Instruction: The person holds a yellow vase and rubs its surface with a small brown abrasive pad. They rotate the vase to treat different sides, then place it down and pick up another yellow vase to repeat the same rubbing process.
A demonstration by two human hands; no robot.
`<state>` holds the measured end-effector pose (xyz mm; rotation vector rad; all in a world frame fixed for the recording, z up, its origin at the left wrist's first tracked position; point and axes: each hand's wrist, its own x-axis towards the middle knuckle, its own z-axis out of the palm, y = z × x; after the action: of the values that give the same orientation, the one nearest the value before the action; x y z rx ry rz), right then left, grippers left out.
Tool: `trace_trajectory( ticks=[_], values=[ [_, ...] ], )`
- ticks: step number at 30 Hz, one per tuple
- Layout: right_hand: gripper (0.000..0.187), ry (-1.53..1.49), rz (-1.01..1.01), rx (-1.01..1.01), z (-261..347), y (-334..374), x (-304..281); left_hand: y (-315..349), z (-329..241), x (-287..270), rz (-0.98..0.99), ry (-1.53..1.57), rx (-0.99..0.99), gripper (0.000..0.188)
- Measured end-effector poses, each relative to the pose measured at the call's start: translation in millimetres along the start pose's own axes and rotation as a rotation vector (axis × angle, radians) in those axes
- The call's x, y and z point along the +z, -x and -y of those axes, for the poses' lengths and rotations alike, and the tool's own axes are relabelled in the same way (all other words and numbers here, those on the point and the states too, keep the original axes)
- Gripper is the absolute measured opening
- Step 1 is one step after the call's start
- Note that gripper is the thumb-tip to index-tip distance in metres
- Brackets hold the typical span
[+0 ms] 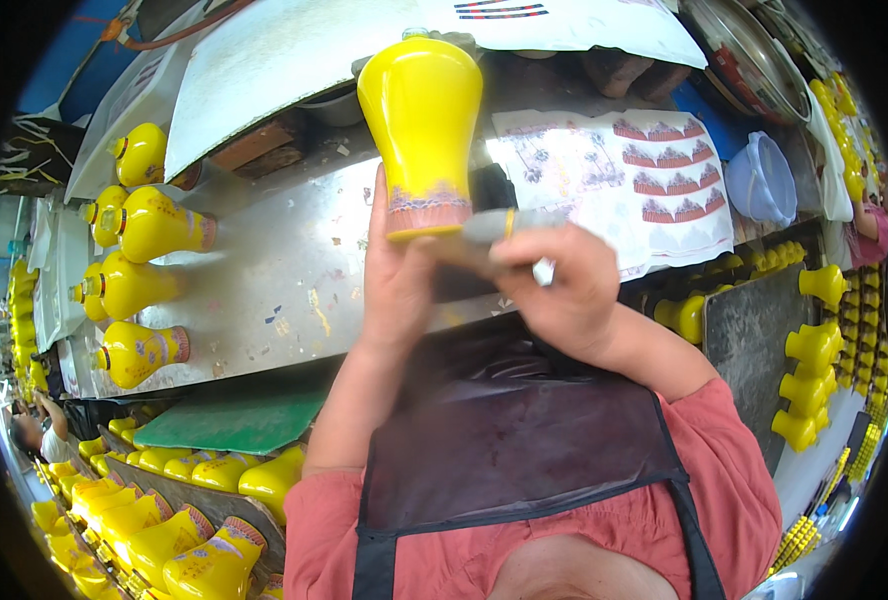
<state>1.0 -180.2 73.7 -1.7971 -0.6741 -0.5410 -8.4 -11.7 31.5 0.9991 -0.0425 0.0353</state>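
A glossy yellow vase (419, 105) lies in front of me with its narrow neck pointing away and its foot toward me. A pink and purple patterned band (426, 195) circles it near the foot. My left hand (396, 290) is closed around the foot end, fingers along the left side and thumb near the base rim. In my right hand (569, 285) is a blurred hand tool (489, 225) with a grey part and a yellow band; its exact kind cannot be made out. The tool is close to the patterned band, but whether it touches is unclear.
A sheet of printed decals (664, 175) lies on the metal table (294, 250), right of the vase. Several decorated yellow vases (149, 290) line the left end. A pale blue bucket (761, 180) stands at right. More vases (134, 520) fill boards at lower left, near a green board (234, 418).
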Motion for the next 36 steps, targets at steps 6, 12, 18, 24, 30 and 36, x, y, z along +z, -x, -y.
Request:
trace_trajectory(
  ticks=[6,12,18,24,30,36],
  values=[
    [0.023,0.243,0.063,-0.197,-14.2,-0.6,-5.4,6.5,1.5,-4.3,-0.048,-0.493,0.103,0.083],
    [0.032,0.094,-0.045,0.105,-26.9,18.1,0.1,-3.0,17.1,-23.1,-0.172,-1.336,0.308,0.099],
    [0.029,0.064,0.069,-0.026,-28.9,25.1,-6.0,-4.4,24.7,-26.1,-0.093,-1.384,0.401,0.089],
    [0.034,0.218,0.185,-0.313,-27.1,19.9,-7.3,-7.0,18.2,-27.1,-0.064,-1.383,0.514,0.094],
    [0.023,0.416,0.142,-0.334,-26.8,3.4,-8.4,-3.3,15.6,-26.2,-0.029,-1.386,0.562,0.083],
    [0.03,0.539,0.344,-0.26,-6.5,-3.9,-13.8,-18.7,9.9,-31.6,0.068,-0.586,0.241,0.079]
  ],
)
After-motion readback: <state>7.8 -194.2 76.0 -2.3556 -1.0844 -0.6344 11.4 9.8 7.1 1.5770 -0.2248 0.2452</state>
